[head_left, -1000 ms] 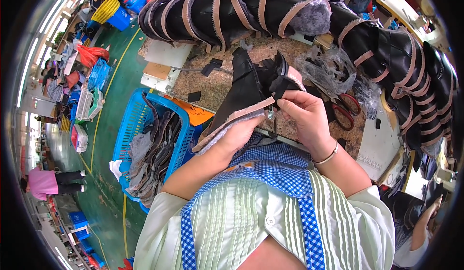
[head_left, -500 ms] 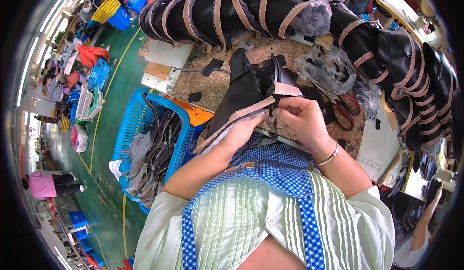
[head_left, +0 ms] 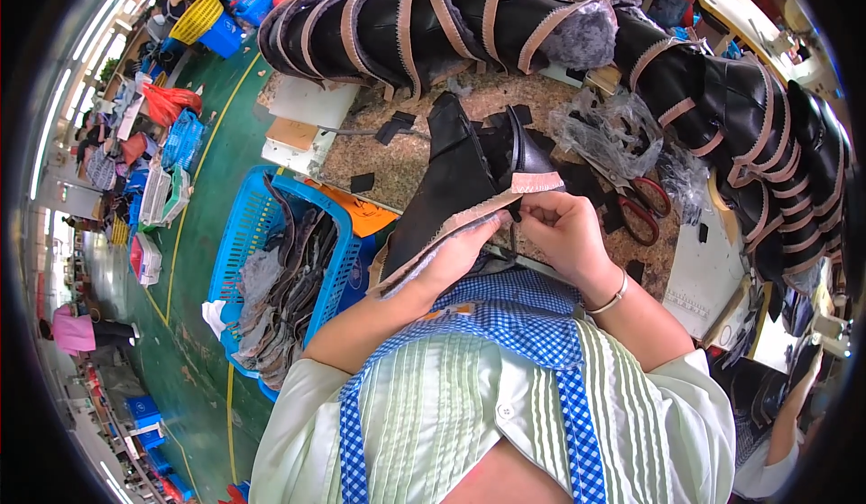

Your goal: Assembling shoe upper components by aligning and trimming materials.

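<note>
A black boot upper point(head_left: 439, 175) with grey fuzzy lining lies tilted across the work table in front of me. A tan strip point(head_left: 469, 211) with a zigzag edge runs along its near edge, and a short flap of it stands at the right end. My left hand point(head_left: 456, 256) is closed on this near edge, thumb toward the right end. Pinched together, the fingers of my right hand point(head_left: 566, 238) press at the right end of the same edge, just below the flap. What lies between those fingertips is too small to make out.
Right of the hands lie red-handled scissors point(head_left: 657, 226) and crumpled clear plastic point(head_left: 604, 134). A row of black boot uppers point(head_left: 374, 36) lines the far side and continues down the right. At the left stands a blue basket point(head_left: 338, 274) of lined pieces. Black scraps dot the table.
My left hand has slid slightly right, closer to my right hand. The strip's flap at the right end sits a little lower. At the far left, a person in pink has shifted left.
</note>
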Demonstrator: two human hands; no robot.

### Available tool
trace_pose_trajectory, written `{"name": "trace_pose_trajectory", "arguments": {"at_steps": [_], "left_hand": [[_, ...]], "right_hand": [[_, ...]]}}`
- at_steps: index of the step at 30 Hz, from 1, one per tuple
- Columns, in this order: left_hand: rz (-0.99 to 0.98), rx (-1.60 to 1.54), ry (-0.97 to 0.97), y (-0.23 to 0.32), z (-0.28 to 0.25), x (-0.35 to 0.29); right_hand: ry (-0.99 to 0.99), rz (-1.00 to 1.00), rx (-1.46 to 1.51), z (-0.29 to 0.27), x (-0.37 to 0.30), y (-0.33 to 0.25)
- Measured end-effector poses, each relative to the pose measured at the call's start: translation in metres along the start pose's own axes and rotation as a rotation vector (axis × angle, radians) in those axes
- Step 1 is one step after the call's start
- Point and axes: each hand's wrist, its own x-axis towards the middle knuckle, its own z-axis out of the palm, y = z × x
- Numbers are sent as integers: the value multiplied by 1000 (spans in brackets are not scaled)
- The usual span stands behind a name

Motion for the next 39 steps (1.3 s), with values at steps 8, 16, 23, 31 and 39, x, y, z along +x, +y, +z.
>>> {"name": "trace_pose_trajectory", "arguments": {"at_steps": [8,16,23,31,39], "left_hand": [[469,602,14,3,-4,5],[758,1089,8,5,-3,5],[621,1011,-178,21,3,6],[452,919,-374,41,-1,-16],[542,805,-438,68,-49,-36]], "right_hand": [[63,-225,-317,0,-8,-4],[185,-856,-1091,-6,-23,-2],[327,-706,-907,-4,-19,-14],[377,-519,-596,-45,46,-16],[-568,92,439,-46,39,17]]}}
